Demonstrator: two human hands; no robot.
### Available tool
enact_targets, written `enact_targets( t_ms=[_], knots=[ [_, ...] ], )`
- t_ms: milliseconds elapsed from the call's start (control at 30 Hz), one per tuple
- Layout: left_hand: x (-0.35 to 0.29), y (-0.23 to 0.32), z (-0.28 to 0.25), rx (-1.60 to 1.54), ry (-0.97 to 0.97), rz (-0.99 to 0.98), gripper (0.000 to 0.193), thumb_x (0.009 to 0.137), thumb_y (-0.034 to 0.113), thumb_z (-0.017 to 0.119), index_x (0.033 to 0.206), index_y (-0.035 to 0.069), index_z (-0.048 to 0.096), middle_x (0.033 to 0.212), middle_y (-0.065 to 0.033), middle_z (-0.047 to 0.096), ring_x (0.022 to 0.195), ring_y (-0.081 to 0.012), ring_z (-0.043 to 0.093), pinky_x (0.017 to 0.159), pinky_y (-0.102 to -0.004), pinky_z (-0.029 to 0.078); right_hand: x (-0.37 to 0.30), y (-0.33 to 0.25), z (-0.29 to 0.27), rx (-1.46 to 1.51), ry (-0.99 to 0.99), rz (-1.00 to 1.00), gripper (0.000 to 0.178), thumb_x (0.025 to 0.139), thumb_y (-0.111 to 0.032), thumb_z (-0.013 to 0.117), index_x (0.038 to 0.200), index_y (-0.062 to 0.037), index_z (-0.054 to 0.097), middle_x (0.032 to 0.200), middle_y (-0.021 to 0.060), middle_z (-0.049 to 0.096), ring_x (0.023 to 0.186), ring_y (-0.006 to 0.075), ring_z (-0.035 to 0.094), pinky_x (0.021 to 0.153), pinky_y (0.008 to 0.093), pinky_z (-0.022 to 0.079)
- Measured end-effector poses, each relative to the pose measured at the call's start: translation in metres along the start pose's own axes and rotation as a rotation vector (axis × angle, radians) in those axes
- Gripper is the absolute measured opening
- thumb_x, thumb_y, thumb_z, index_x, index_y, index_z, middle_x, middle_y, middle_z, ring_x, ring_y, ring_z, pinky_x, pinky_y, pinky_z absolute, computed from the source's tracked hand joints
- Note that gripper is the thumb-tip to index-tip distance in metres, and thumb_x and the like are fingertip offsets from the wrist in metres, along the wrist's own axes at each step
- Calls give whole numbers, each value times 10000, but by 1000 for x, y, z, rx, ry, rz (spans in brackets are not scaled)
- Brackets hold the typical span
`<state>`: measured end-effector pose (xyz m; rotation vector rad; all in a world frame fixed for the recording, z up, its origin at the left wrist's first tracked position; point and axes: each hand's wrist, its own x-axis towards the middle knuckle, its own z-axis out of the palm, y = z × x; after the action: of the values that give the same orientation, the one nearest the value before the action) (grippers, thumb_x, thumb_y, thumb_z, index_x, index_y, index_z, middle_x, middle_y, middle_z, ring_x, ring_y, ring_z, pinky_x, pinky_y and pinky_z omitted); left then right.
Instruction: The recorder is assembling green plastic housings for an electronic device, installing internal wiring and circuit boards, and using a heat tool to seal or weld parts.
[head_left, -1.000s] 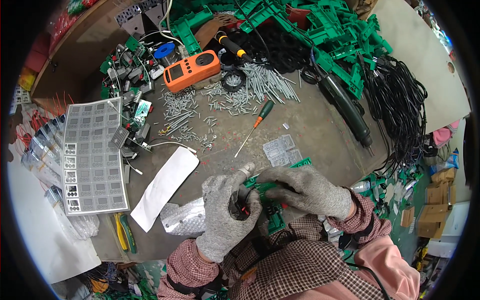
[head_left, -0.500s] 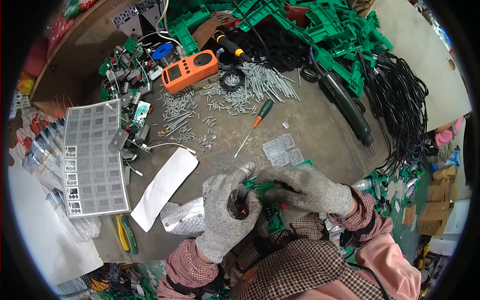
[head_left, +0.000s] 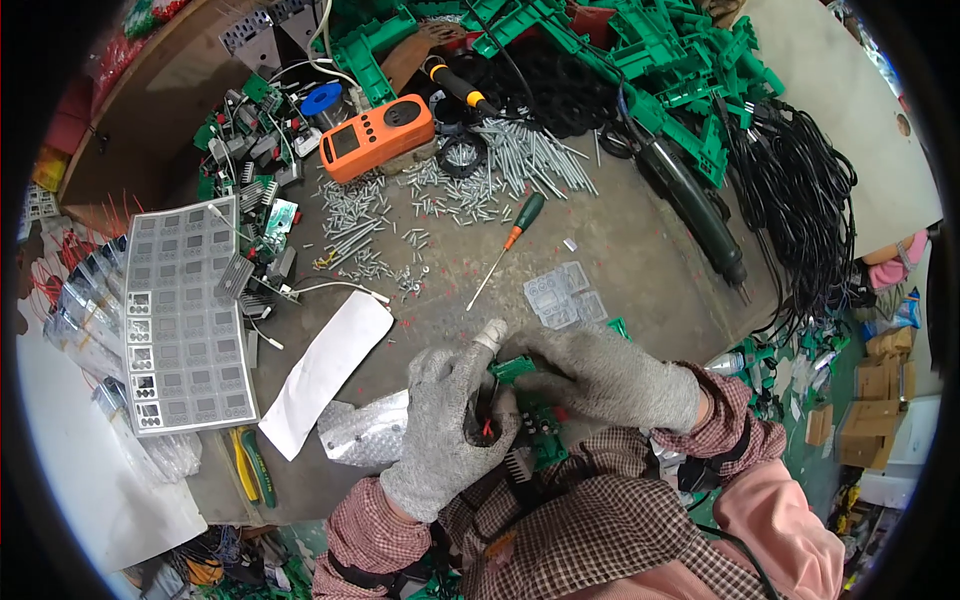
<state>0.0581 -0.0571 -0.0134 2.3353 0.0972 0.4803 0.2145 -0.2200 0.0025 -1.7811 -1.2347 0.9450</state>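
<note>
One hand in the head view, the left hand, wears a grey glove and curls its thumb and fingers around the near side of a green unit, gripping it; a dark part with a bit of red shows inside that curl, too hidden to name. The right hand, gloved too, bends its fingers over the unit's other side, and since the fingertips are mostly covered, I cannot tell whether they pinch it. The unit is between the two hands, close in front of the checked apron, at the near side of the table. Just beyond the hands lie clear stickers, and past those a screwdriver, its handle pointing away. Farther back are screws, metal rods, an orange meter, a blue spool and black rings, with green cases heaped behind. To the right rest a power driver and a bundle of black cables. To the left are circuit boards, a label sheet, white paper, a silvery pouch touching or just beside the left hand, and pliers near the edge.
</note>
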Motion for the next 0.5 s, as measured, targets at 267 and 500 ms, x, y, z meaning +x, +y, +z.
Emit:
enact_targets(
  t_ms=[267,500],
  knots=[
    [-62,24,-10,270,-72,191,650,802,267,824,1383,106,582,1192,-108,653,1060,-305,629,933,-540,465,-3,23,8,-133,30,-19,277,1080,-249,543,1292,-75,581,986,157,694,925,283,706,800,385,531],
    [-67,4,-3,-142,-136,86,522,784,112,811,1279,102,643,1113,-98,709,1100,-328,683,1172,-649,253,-1,-19,-3,7,-20,177,341,1008,-276,634,1278,-68,630,946,225,683,883,407,687,764,453,554]
  ],
)
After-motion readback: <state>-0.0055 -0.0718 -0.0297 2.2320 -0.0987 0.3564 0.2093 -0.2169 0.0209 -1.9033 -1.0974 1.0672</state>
